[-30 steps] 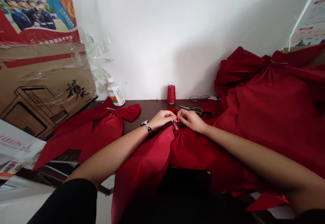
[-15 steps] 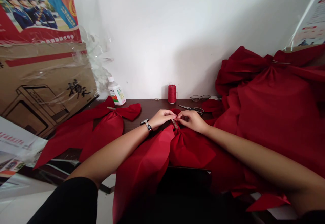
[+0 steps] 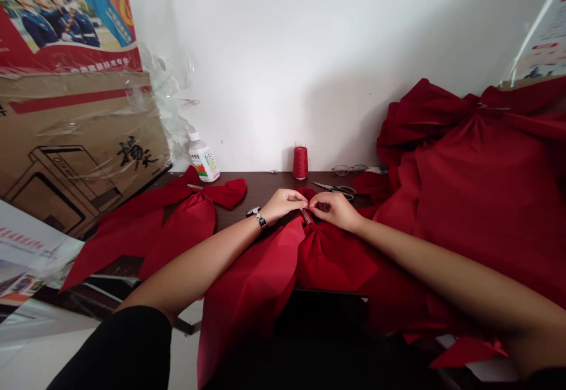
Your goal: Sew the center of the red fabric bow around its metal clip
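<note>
A red cloth bow (image 3: pixel 338 257) with long tails lies at the table's front edge and hangs over it. A slim metal clip (image 3: pixel 306 216) sits at its gathered middle. Just above the clip, my left hand (image 3: pixel 286 204) pinches thumb and finger together; a watch is on that wrist. Facing it, my right hand (image 3: pixel 338 210) pinches as well, its fingertips nearly touching the left ones. Whatever lies between the fingertips is too small to make out. Behind the hands stands a spool of red thread (image 3: pixel 300 163), with needles sticking up from its top.
Scissors (image 3: pixel 336 189) and eyeglasses (image 3: pixel 349 169) lie behind my right hand. Another red bow (image 3: pixel 194 219) with a clip is on the left, near a white bottle (image 3: pixel 204 159). A large pile of red bows (image 3: pixel 481 178) fills the right. A cardboard box (image 3: pixel 84 160) stands far left.
Both hands stay pinched at the bow's middle with hardly any movement. The whole view has shifted very slightly.
</note>
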Available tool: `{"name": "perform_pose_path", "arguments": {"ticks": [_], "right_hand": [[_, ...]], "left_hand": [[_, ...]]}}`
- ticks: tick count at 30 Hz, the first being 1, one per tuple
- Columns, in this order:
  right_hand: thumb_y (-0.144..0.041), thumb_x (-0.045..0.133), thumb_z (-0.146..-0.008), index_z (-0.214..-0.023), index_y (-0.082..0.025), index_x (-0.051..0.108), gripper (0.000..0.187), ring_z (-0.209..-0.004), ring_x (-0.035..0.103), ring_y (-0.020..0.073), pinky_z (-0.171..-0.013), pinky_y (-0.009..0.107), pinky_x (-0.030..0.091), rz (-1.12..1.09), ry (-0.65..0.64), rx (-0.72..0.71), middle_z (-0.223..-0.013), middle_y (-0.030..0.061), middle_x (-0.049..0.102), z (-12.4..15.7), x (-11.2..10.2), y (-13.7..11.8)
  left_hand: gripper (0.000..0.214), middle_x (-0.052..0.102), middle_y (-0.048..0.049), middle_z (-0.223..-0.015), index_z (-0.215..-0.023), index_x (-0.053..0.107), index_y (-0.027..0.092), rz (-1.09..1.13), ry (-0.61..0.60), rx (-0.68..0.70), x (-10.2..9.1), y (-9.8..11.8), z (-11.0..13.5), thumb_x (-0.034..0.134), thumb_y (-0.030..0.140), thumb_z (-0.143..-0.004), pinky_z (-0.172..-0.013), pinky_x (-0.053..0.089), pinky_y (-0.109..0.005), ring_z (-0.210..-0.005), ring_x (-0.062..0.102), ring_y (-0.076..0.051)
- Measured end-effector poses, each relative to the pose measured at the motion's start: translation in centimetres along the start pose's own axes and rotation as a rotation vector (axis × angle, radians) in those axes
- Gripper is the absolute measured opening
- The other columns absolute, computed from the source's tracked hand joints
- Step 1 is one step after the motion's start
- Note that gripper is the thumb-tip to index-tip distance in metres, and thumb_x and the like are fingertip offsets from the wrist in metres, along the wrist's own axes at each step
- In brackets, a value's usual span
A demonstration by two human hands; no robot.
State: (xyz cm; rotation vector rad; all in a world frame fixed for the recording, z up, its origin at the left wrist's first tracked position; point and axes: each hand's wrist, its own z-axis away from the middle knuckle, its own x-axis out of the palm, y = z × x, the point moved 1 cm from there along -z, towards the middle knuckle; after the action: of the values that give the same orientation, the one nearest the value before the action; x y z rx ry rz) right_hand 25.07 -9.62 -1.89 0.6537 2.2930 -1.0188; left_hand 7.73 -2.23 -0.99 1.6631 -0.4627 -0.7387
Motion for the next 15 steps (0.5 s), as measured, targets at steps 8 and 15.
{"name": "perform_pose_path", "arguments": {"ticks": [8, 15], "right_hand": [[-0.028, 0.059, -0.08, -0.077, -0.019, 0.063, 0.01, -0.06, 0.054, 0.0127, -0.059, 0.025, 0.042, -0.103, -0.001, 0.08, -0.073, 0.0021, 0.064, -0.1, 0.0, 0.4], [-0.03, 0.057, -0.08, -0.092, -0.017, 0.06, 0.017, -0.063, 0.062, 0.0137, -0.06, 0.026, 0.049, -0.309, -0.073, 0.204, -0.074, 0.0027, 0.067, -0.5, 0.6, 2.0]], "left_hand": [[0.023, 0.072, -0.0064, -0.074, -0.073, 0.066, 0.01, 0.001, -0.012, 0.005, -0.3, 0.0, -0.2, 0.078, 0.027, -0.062, -0.07, 0.047, -0.025, -0.068, 0.065, -0.012], [0.027, 0.073, -0.008, -0.079, -0.076, 0.065, 0.01, 0.027, -0.068, 0.011, -1.0, -0.1, -0.4, 0.079, 0.03, -0.064, -0.079, 0.048, -0.028, -0.075, 0.067, -0.013]]}}
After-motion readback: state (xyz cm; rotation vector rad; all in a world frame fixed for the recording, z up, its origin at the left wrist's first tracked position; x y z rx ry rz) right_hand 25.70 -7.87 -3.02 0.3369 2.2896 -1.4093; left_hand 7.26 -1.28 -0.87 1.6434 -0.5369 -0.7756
